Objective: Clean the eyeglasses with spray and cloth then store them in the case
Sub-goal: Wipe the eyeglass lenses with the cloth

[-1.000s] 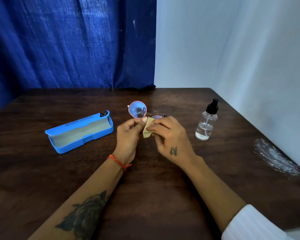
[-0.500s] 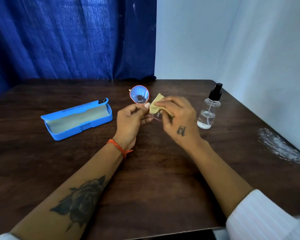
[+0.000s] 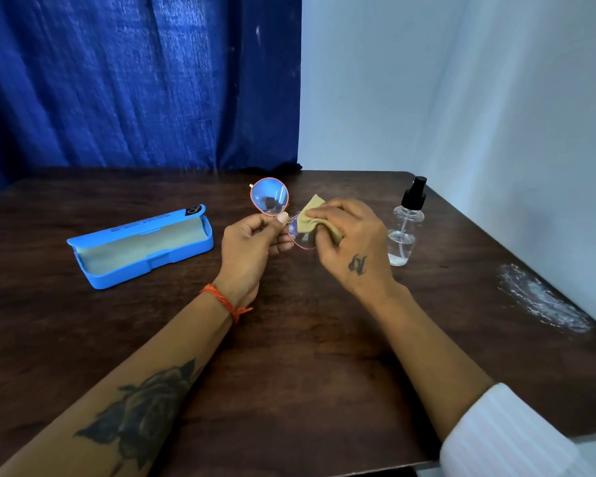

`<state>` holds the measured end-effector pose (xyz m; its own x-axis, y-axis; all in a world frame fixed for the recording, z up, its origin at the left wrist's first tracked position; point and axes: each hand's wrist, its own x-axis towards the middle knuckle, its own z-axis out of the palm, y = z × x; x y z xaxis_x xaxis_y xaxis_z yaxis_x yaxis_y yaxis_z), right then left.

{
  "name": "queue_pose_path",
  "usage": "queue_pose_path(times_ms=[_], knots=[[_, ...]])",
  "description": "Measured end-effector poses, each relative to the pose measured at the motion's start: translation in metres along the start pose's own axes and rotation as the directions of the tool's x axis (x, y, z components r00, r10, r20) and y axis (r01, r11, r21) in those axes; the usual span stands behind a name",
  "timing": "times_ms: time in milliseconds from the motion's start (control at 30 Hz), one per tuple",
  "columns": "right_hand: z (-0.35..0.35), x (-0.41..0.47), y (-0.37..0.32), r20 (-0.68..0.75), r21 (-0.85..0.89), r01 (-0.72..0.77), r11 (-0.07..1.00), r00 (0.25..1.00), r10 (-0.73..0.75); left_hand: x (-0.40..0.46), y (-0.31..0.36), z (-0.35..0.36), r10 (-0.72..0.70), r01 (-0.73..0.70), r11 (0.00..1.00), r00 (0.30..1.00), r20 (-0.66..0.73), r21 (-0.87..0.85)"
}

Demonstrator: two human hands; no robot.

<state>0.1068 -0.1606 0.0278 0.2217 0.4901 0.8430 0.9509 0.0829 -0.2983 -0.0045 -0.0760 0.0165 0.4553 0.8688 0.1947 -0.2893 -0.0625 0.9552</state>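
In the head view, the left hand (image 3: 252,246) pinches the thin pink-rimmed eyeglasses with round clear lenses (image 3: 269,200) at the bridge between thumb and fingers, holding them tilted above the dark brown wooden table (image 3: 289,356). One lens stands free above that hand; the other is partly wrapped in a small tan cleaning cloth (image 3: 312,218), which the right hand (image 3: 351,242) squeezes around the lens with curled fingers. To the left, well apart from the hands, the bright blue plastic glasses case (image 3: 141,246) lies open on the table, its pale lining showing. Just beside the right hand, on its far right side, stands a small clear spray bottle with a black pump top (image 3: 406,225), upright and holding a little liquid. A crumpled clear plastic wrapper (image 3: 541,299) lies near the table's right edge.
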Motion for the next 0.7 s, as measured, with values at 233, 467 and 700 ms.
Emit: queue_pose_path(times_ms=[233, 467, 700], knots=[[0.007, -0.006, -0.004, 0.211, -0.016, 0.234, 0.972, 0.951, -0.225, 0.003, -0.001, -0.002, 0.035, -0.034, 0.998, 0.999, -0.024, 0.056], [-0.005, 0.004, 0.003, 0.204, 0.118, -0.059, 0.991, 0.978, 0.034, 0.002, 0.003, -0.002, 0.054, -0.053, 0.997, 0.998, -0.025, 0.053], [-0.008, 0.012, -0.001, -0.116, 0.074, -0.048, 0.996, 0.992, 0.056, 0.004, 0.005, -0.001, 0.173, -0.172, 0.947, 0.985, 0.021, 0.272]])
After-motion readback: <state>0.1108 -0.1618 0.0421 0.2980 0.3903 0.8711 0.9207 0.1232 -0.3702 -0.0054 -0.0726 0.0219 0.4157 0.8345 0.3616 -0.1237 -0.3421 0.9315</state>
